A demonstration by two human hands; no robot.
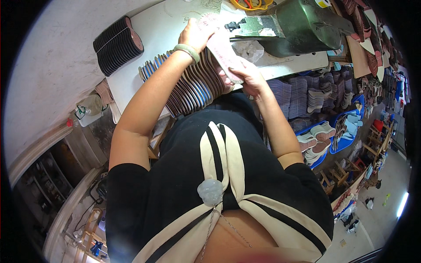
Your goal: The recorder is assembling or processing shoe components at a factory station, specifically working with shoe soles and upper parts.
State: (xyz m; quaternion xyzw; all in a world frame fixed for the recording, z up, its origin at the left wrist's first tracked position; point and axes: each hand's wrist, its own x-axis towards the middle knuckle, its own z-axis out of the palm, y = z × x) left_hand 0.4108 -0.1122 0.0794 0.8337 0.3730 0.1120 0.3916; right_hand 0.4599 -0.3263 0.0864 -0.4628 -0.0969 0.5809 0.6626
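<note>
A pale pink-and-white insole (222,49) is held slantwise above the table's near edge. My left hand (194,36), with a jade-coloured bangle at the wrist, grips its far end. My right hand (250,79) has the near end between thumb and fingers. Below my left forearm, a long row of soles (193,85) with brown, blue and dark edges stands packed on the table. Just right of the insole's far end is a green sewing machine (302,28); glare washes out part of the area between them.
A tied bundle of black soles (117,46) sits at the left of the white table (153,28). Crumpled clear plastic (249,50) lies under the machine's arm. At the back is a yellow basket (252,4). Stacked purplish soles (298,94) and blue trays (346,131) of soles are to the right.
</note>
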